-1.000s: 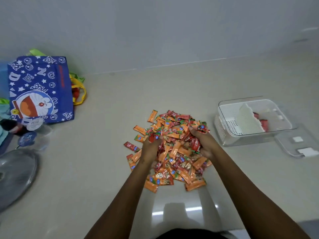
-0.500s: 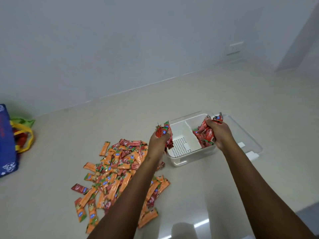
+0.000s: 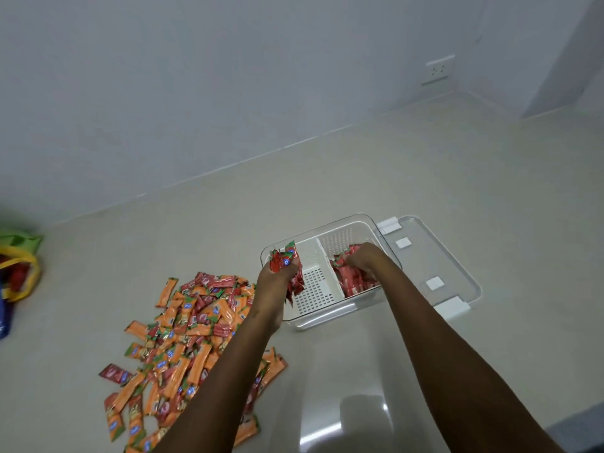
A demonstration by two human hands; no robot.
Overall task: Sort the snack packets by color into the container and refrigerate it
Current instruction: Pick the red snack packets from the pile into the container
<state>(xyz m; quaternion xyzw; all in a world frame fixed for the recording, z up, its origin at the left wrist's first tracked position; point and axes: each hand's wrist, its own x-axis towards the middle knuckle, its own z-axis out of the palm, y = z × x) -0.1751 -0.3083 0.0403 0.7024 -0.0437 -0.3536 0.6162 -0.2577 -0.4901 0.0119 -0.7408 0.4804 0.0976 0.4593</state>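
Note:
A clear container point(image 3: 361, 220) with a white slotted insert and a divider sits on the pale floor. Its right compartment holds red packets point(image 3: 354, 281); the left compartment point(image 3: 315, 291) shows bare white mesh. My right hand point(image 3: 364, 258) reaches down into the right compartment, fingers among the red packets. My left hand point(image 3: 277, 274) hovers over the container's left edge, closed on a bunch of red packets point(image 3: 286, 259). A heap of orange and red packets point(image 3: 183, 335) lies on the floor to the left.
The clear lid point(image 3: 434, 256) with white clips lies flat right of the container. A green and yellow bag point(image 3: 19, 266) sits at the left edge. A wall socket point(image 3: 438, 69) is on the far wall.
Both hands left the heap with red packets and moved right to the container. The right hand has dropped into the right compartment; the left stays over the left edge.

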